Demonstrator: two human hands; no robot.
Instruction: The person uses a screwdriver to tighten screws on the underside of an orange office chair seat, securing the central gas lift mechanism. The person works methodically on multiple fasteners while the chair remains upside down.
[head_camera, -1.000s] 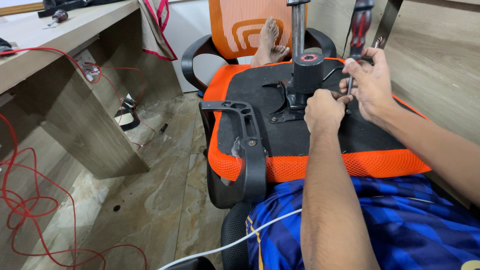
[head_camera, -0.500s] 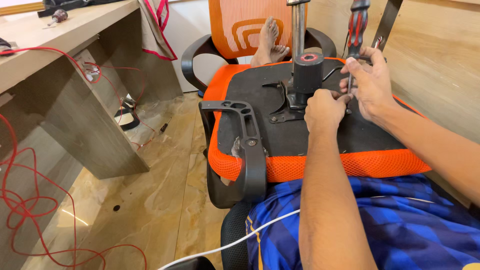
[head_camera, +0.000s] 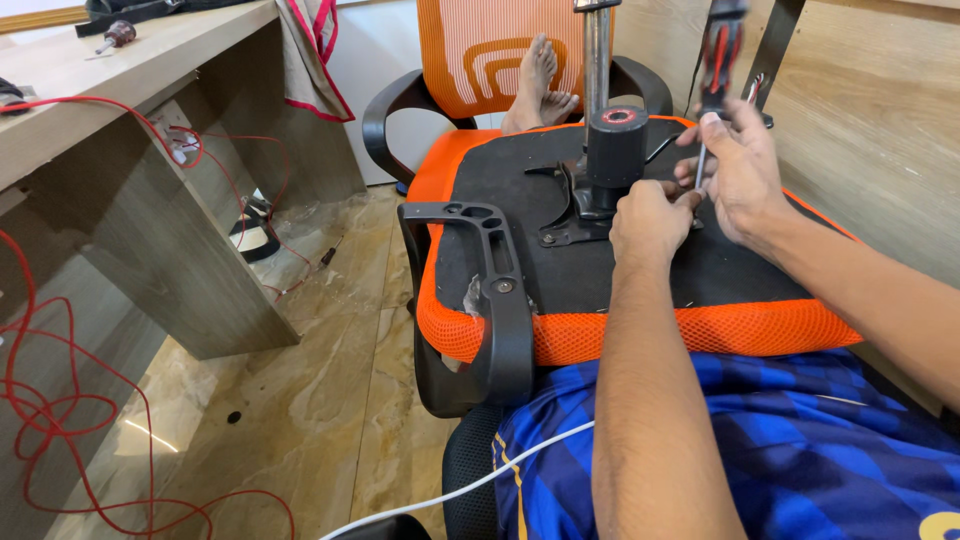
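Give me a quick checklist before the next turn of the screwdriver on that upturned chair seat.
1. Screwdriver gripped by right hand: ok.
2. Left hand steadying at the metal bracket: ok.
3. Screwdriver tip seated in a screw: cannot tell, hidden by the hands.
4. Seat resting steady across the lap: ok, it lies flat, underside up.
5. Armrest out of the hands' way: ok, it sits at the seat's left edge.
6. Someone's bare feet on the chair behind, close to the work: not ok.
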